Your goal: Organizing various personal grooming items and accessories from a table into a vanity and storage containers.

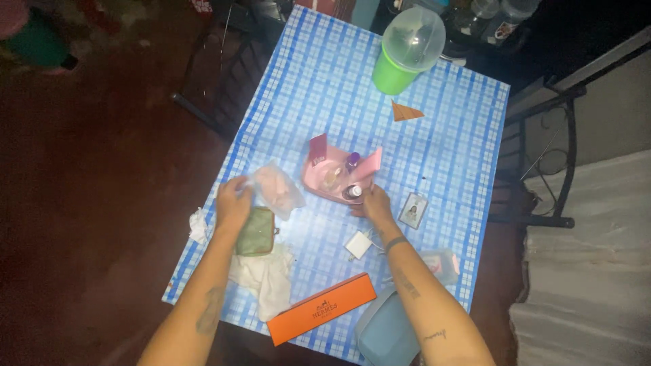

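Both hands at mid-table, blue checked cloth, dim light.
Left hand (232, 201): grip closed on clear plastic bag (278, 190) with pale contents, near left edge, above green pouch (256, 232). Right hand (374, 203): fingertips pinch small white-capped bottle (353, 192), upright, at near rim of pink tray (319, 184), table centre. Orange box (321, 308): long, flat, along near edge, long axis rising rightward. Badge card (413, 209) right of tray. Green lidded cup (407, 51) at far edge.

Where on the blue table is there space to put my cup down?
Bare cloth lies between the green cup, the orange paper triangle and the pink tray. Around both hands, by the tray, clear bag, green pouch and orange box, it is crowded.
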